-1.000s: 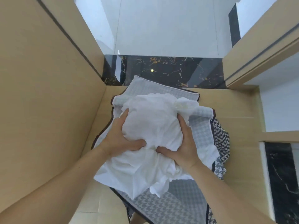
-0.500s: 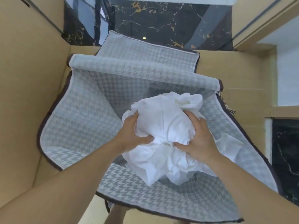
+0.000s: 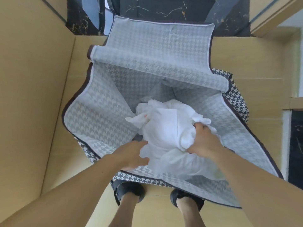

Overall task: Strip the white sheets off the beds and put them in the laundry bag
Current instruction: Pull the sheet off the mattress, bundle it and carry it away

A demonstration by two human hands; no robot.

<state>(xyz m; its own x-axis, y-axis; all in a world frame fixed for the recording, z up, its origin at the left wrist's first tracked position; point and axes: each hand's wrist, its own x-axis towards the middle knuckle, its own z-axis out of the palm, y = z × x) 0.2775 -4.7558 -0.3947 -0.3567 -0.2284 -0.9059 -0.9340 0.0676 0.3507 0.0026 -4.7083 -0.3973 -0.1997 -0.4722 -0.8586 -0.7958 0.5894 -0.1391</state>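
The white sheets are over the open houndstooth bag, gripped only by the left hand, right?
Not quite. The head view shows the right hand gripping the white sheets over the open houndstooth bag; the left hand is open at their edge.

Pale tan wood-grain floor (image 3: 255, 66) met a tall tan wall panel (image 3: 24, 79) on the left; black gold-veined marble (image 3: 164, 9) ran along the far side.

Domestic interior, tan wood floor (image 3: 246, 66), black marble (image 3: 164, 10), laundry bag (image 3: 101, 115)
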